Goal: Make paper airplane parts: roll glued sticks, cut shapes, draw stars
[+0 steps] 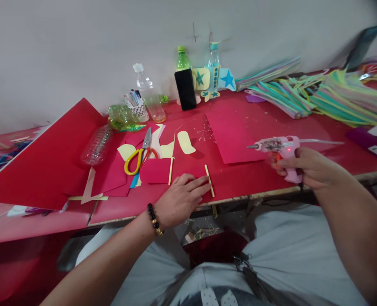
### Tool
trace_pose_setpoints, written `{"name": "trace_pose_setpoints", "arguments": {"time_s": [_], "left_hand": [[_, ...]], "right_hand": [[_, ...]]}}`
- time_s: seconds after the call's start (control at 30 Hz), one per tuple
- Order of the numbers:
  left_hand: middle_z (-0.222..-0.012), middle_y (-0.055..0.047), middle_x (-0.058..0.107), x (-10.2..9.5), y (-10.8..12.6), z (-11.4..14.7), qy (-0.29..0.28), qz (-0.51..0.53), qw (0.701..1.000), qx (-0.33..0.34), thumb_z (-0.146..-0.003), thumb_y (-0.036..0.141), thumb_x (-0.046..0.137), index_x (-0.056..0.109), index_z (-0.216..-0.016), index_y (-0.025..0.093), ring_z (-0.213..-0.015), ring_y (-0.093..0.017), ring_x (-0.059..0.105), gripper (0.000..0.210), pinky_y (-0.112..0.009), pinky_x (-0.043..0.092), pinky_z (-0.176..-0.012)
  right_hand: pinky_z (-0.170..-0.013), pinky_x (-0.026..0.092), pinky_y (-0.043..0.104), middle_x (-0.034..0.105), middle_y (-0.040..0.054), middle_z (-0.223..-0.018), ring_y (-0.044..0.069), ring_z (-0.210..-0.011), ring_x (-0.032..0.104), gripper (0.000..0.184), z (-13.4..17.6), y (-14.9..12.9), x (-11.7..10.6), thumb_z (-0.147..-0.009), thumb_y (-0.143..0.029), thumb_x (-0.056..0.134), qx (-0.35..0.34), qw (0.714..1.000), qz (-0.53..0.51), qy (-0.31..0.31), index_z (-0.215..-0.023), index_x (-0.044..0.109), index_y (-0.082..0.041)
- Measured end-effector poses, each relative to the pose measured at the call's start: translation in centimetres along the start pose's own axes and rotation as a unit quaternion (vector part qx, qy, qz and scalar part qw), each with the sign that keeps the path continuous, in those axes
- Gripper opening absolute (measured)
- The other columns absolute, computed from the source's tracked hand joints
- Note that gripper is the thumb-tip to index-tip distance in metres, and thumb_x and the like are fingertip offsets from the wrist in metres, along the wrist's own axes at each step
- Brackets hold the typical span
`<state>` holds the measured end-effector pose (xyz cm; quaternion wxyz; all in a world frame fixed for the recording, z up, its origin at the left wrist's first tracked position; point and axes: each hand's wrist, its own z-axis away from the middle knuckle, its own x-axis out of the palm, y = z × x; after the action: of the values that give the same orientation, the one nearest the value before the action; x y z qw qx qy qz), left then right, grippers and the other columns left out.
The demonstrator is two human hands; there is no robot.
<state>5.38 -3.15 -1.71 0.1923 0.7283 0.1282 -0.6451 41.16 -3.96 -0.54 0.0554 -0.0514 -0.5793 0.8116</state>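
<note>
At the table [235, 182], the right hand [310, 168] is grasping a hot-glue gun [291, 146]; drips could be burning the unclenched left hand [182, 196] touching a pale-yellow stick [212, 190].

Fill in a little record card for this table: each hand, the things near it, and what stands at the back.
Left hand: resting palm down, fingertips at a pale yellow strip
Right hand: gripping a pink glue gun, red light showing, nozzle towards the left
Near left hand: scissors; small red paper piece with another pale strip along its right edge
Near glue gun: larger red sheet
Back: clear bottle, black phone, star-decorated bottle
</note>
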Motion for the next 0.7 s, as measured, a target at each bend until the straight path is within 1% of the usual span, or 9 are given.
{"name": "trace_pose_setpoints", "arguments": {"time_s": [0.1, 0.2, 0.3, 0.37, 0.43, 0.5, 0.53, 0.63, 0.7], "left_hand": [[-0.145, -0.007, 0.044, 0.0, 0.0, 0.0, -0.003, 0.0, 1.0, -0.002, -0.096, 0.016, 0.036, 0.043, -0.135, 0.017, -0.13, -0.017, 0.04, 0.04, -0.039, 0.029, -0.105], [-0.146, -0.007, 0.042, 0.1, -0.1, 0.0, -0.004, 0.001, 1.0, -0.008, -0.096, 0.017, 0.037, 0.044, -0.135, 0.017, -0.128, -0.018, 0.042, 0.04, -0.04, 0.029, -0.105], [-0.145, -0.007, 0.043, 0.2, -0.2, 0.0, 0.001, 0.003, 1.0, -0.005, -0.095, 0.017, 0.039, 0.044, -0.135, 0.018, -0.127, -0.018, 0.043, 0.04, -0.04, 0.03, -0.104], [-0.144, -0.007, 0.044, 0.2, -0.2, 0.0, 0.006, 0.002, 1.0, 0.001, -0.095, 0.017, 0.039, 0.044, -0.134, 0.017, -0.127, -0.018, 0.042, 0.04, -0.04, 0.03, -0.104], [-0.144, -0.007, 0.045, 0.2, -0.2, 0.0, 0.014, -0.003, 1.0, 0.005, -0.095, 0.017, 0.04, 0.045, -0.134, 0.017, -0.127, -0.019, 0.042, 0.039, -0.04, 0.03, -0.103], [-0.144, -0.007, 0.045, 0.2, -0.2, 0.0, 0.016, -0.009, 1.0, 0.007, -0.095, 0.018, 0.04, 0.046, -0.133, 0.017, -0.127, -0.019, 0.042, 0.039, -0.04, 0.03, -0.102], [-0.144, -0.007, 0.045, 0.2, -0.2, 0.0, 0.016, -0.011, 1.0, 0.007, -0.095, 0.017, 0.04, 0.046, -0.133, 0.017, -0.126, -0.019, 0.042, 0.039, -0.04, 0.03, -0.102], [-0.144, -0.007, 0.044, 0.3, -0.2, 0.0, 0.014, -0.013, 1.0, 0.006, -0.095, 0.017, 0.04, 0.046, -0.133, 0.016, -0.126, -0.019, 0.042, 0.039, -0.04, 0.03, -0.103], [-0.145, -0.006, 0.044, 0.3, -0.2, 0.0, 0.014, -0.008, 1.0, 0.001, -0.094, 0.017, 0.04, 0.046, -0.133, 0.017, -0.125, -0.019, 0.043, 0.039, -0.039, 0.03, -0.103]], "right_hand": [[-0.05, 0.045, 0.022, 0.063, 0.0046, -0.064, 0.012, -0.056, 0.055, 0.032, 0.1, 0.5, 0.4, -0.054, -0.036, 0.085, 0.009, 0.999, 0.014, -0.049, -0.068, 0.067, -0.012], [-0.047, 0.04, 0.021, 0.06, 0.0038, -0.056, 0.01, -0.051, 0.052, 0.042, 0.5, 0.7, 0.8, -0.059, -0.051, 0.08, -0.01, 0.996, 0.064, -0.057, -0.06, 0.065, -0.012], [-0.043, 0.037, 0.021, 0.06, 0.0033, -0.054, 0.009, -0.047, 0.051, 0.047, 0.7, 0.6, 0.6, -0.064, -0.058, 0.074, -0.023, 0.996, 0.071, -0.052, -0.066, 0.067, -0.012], [-0.041, 0.036, 0.022, 0.06, 0.0036, -0.053, 0.01, -0.044, 0.051, 0.048, 0.4, 0.6, 0.2, -0.067, -0.06, 0.07, -0.03, 0.997, 0.067, -0.026, -0.073, 0.068, -0.012], [-0.041, 0.036, 0.023, 0.062, 0.0049, -0.057, 0.01, -0.043, 0.051, 0.047, 0.0, 0.6, -0.2, -0.071, -0.059, 0.068, -0.034, 0.997, 0.066, 0.031, -0.078, 0.068, -0.013], [-0.043, 0.038, 0.025, 0.064, 0.0065, -0.06, 0.011, -0.044, 0.053, 0.045, -0.5, 0.6, -0.6, -0.071, -0.058, 0.068, -0.034, 0.993, 0.072, 0.088, -0.078, 0.067, -0.013], [-0.043, 0.038, 0.026, 0.063, 0.0067, -0.06, 0.011, -0.044, 0.053, 0.044, -0.8, 0.7, -0.8, -0.071, -0.057, 0.069, -0.034, 0.991, 0.077, 0.104, -0.076, 0.066, -0.013], [-0.043, 0.037, 0.025, 0.059, 0.0049, -0.052, 0.01, -0.043, 0.051, 0.04, -1.6, 0.8, -1.6, -0.074, -0.052, 0.068, -0.034, 0.988, 0.092, 0.119, -0.07, 0.063, -0.012], [-0.045, 0.038, 0.025, 0.058, 0.0036, -0.053, 0.009, -0.045, 0.052, 0.032, -2.0, 0.9, -2.2, -0.075, -0.043, 0.071, -0.033, 0.987, 0.097, 0.121, -0.071, 0.062, -0.012]]}}
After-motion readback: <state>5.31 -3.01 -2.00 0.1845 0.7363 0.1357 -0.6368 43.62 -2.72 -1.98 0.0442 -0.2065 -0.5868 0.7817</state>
